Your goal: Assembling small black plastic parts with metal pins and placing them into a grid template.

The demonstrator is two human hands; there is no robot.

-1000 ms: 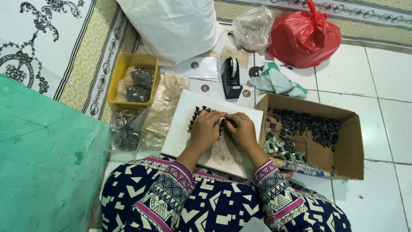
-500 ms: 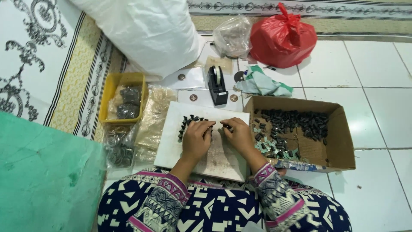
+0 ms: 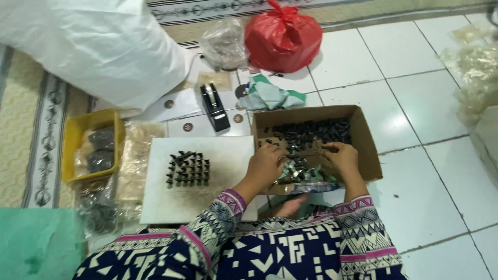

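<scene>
Both my hands are in the one cardboard box [image 3: 363, 136] at three o'clock: left hand [image 3: 266, 163] and right hand [image 3: 341, 158] curl among small black parts [image 3: 311, 132] (grasp hidden, I cannot tell).

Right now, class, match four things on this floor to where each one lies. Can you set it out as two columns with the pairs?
Things:
1. red bag
2. tape dispenser
3. yellow tray
4. both hands (left hand, right hand)

Places:
A. inside the cardboard box
B. far left, beside the white board
C. top, by the rug's edge
D. between board and white sack

Pairs: 1-C, 2-D, 3-B, 4-A
</scene>
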